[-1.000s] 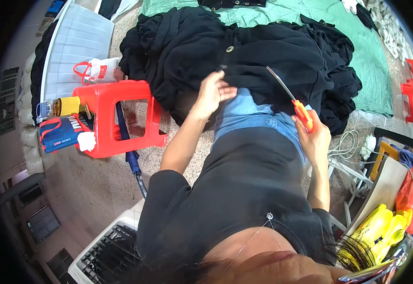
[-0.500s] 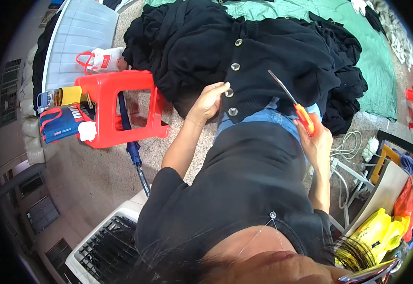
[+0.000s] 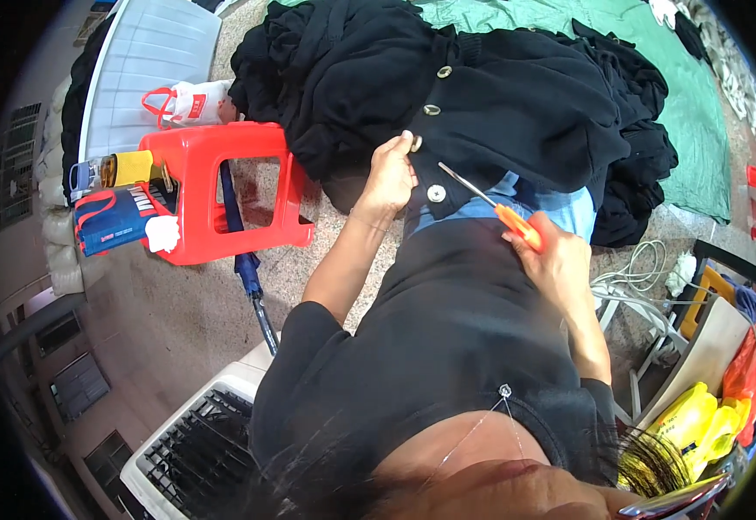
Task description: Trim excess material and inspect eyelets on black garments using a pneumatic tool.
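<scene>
A black knitted cardigan (image 3: pixel 516 104) with several round buttons lies over my lap and spreads away from me. My left hand (image 3: pixel 392 173) is closed on its front edge, with thumb and finger at a button (image 3: pixel 417 143). Nearer to me, another button (image 3: pixel 436 193) faces up beside the ribbed hem. My right hand (image 3: pixel 560 260) grips what look like slim scissors (image 3: pixel 519 227) by their orange handle. Their thin metal tip points left and away, over the cardigan close to that nearer button, without clearly touching it. My fingers hide part of the handle.
More black garments (image 3: pixel 326 78) are heaped on a green sheet (image 3: pixel 698 156). To the left, a red stool (image 3: pixel 222 143) carries a bottle (image 3: pixel 122 172) and a blue bag (image 3: pixel 118 227). An umbrella (image 3: pixel 246 269) leans beside it. White cables (image 3: pixel 646 273) and plastic bags (image 3: pixel 690 425) lie to the right.
My right hand has moved left and toward me, bringing the scissors' tip near the lower button. My left hand has shifted slightly away from me, tilting the cardigan's buttoned edge.
</scene>
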A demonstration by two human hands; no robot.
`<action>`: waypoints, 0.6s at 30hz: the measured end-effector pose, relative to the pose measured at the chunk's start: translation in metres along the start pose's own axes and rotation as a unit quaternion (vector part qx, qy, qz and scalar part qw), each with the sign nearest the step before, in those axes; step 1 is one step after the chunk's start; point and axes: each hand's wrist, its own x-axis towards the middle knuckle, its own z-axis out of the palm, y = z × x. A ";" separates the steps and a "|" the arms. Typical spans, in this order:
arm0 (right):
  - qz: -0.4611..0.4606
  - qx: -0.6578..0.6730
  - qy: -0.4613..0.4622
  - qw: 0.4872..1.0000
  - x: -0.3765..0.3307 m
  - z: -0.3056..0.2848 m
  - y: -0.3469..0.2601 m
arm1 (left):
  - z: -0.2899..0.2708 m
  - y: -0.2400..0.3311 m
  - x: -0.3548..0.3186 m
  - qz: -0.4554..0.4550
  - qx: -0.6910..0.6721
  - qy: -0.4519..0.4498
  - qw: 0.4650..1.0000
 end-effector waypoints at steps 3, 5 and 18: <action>0.002 -0.008 -0.021 1.000 0.000 0.000 0.002 | -0.018 -0.002 -0.003 -0.053 -0.082 -0.071 0.993; 0.015 0.013 -0.007 1.000 -0.001 -0.006 0.003 | 0.018 0.015 -0.038 -0.090 -0.013 -0.061 0.994; -0.058 -0.033 -0.091 0.994 -0.011 -0.029 0.016 | 0.006 0.004 -0.045 -0.090 0.014 -0.082 0.993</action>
